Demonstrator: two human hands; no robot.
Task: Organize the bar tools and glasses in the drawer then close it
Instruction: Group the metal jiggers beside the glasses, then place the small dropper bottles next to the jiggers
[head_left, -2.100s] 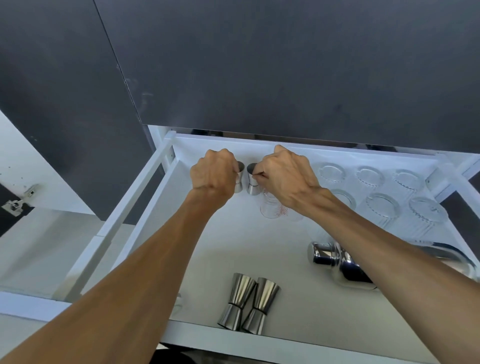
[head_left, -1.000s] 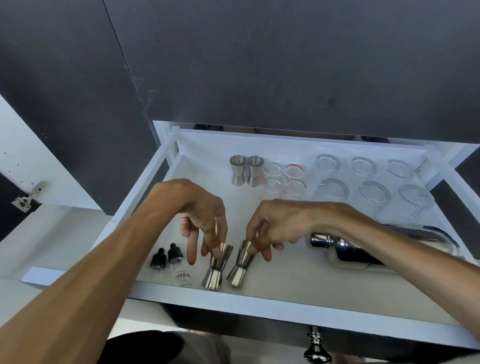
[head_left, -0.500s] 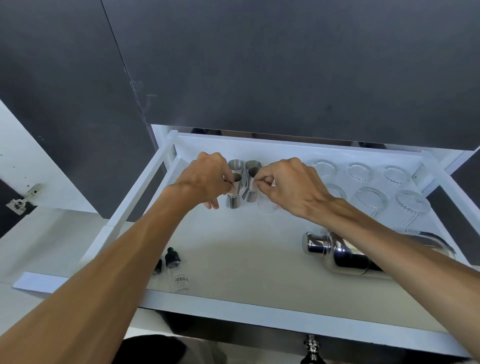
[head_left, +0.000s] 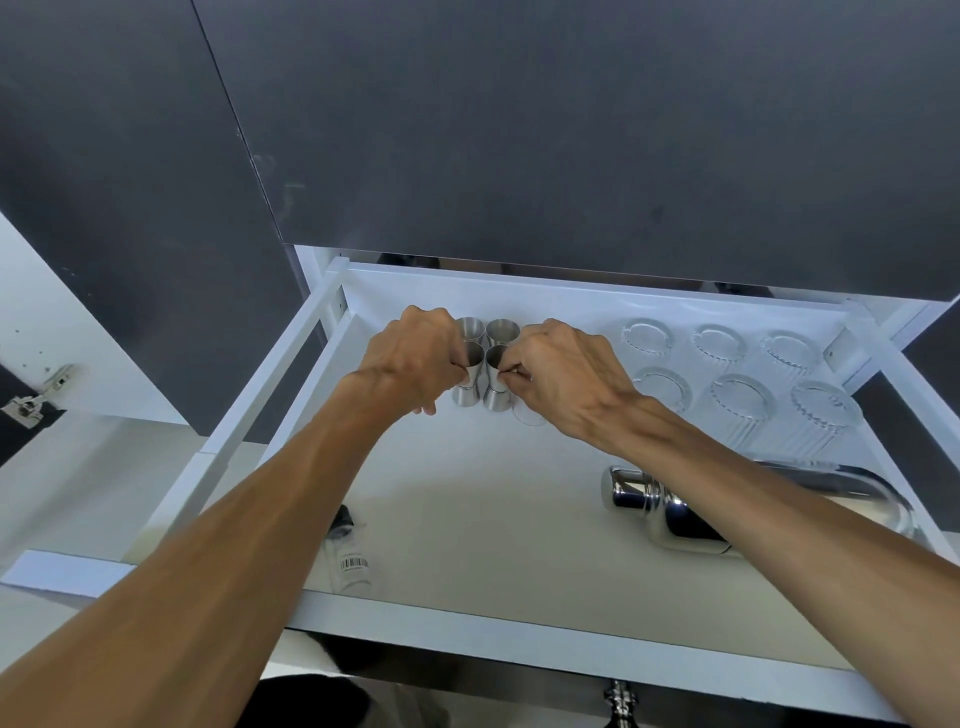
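The white drawer (head_left: 519, 636) stands pulled out below dark cabinet fronts. At its back left, two steel jiggers (head_left: 503, 330) stand upright. In front of them my left hand (head_left: 410, 364) grips a third jigger (head_left: 467, 387) and my right hand (head_left: 566, 376) grips a fourth jigger (head_left: 497, 389); both stand upright on the drawer floor. Ribbed clear glasses (head_left: 740, 402) sit in two rows at the back right. A steel cocktail shaker (head_left: 670, 512) lies on its side under my right forearm. Small shot glasses behind my right hand are mostly hidden.
A small clear bottle with a black cap and barcode label (head_left: 349, 556) lies near the drawer's front left, partly under my left forearm. A metal knob (head_left: 618, 699) shows below the drawer front. A white counter (head_left: 78, 467) lies to the left.
Both hands picked up two jiggers from the drawer's front, carried them to the back left and set them down in front of the first pair.
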